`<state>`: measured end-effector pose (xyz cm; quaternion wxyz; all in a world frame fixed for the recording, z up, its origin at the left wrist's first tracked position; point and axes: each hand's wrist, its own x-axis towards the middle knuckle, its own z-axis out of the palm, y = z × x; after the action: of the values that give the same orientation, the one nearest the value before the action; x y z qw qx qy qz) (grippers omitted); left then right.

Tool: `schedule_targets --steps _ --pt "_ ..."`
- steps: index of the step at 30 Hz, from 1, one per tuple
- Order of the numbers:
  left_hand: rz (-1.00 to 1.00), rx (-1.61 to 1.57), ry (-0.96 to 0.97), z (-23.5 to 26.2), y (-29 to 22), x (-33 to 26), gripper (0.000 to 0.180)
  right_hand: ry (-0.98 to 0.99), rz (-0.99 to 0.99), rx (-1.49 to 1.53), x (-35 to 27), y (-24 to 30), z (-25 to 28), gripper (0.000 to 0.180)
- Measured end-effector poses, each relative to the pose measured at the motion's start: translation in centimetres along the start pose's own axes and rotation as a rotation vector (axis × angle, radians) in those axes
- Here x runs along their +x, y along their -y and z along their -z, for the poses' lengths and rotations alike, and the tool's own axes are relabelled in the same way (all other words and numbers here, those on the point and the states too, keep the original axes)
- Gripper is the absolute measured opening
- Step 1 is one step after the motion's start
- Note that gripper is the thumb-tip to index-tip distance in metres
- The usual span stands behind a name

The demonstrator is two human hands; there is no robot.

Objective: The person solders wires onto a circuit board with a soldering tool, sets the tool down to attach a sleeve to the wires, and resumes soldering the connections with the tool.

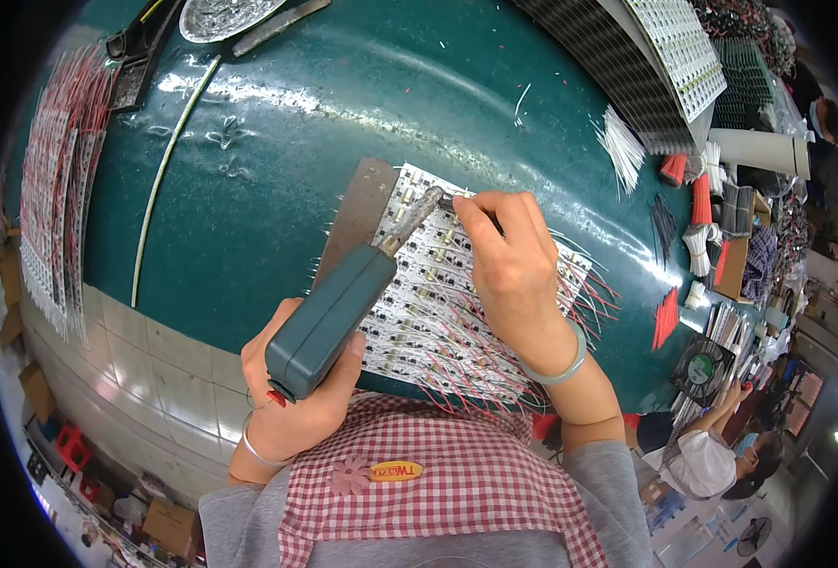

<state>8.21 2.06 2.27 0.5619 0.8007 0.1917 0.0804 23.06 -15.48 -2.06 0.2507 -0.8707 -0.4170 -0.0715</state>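
My left hand (296,379) is wrapped round the handle of a green soldering gun (334,312). Its solder-coated metal tip (421,212) reaches to the upper part of a white circuit board panel (409,327). Rows of small components cover the panel, and many red and white wires (480,350) stick out along its right and near sides. Above the panel's far right part, my right hand (513,265) is closed in a pinch on a thin dark piece (447,203) beside the tip; its exact kind is hidden by the fingers. A flat brownish metal plate (357,208) lies along the panel's left edge.
Wired board strips (64,180) hang over the table's left edge. A solder-stained dish (225,14) and a pale rod (171,156) lie far left. Boards are stacked (679,57) far right, near white wires (619,147), black wires (663,227) and red wires (665,317). Another person (712,459) sits right.
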Motion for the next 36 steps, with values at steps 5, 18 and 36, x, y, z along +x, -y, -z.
schedule_targets --steps 5,18,36 --pt "0.004 0.025 0.029 0.4 -0.4 0.1 0.018 -0.010 0.010 -0.020 0.0 0.0 -0.1 0.035" --pt "0.085 0.019 -0.028 1.2 -1.0 -0.9 0.023 -0.032 -0.002 0.001 -0.2 -0.1 -0.3 0.035" --pt "0.013 0.027 0.000 0.2 -0.7 0.3 0.018 -0.024 0.011 -0.015 -0.2 0.0 -0.2 0.036"
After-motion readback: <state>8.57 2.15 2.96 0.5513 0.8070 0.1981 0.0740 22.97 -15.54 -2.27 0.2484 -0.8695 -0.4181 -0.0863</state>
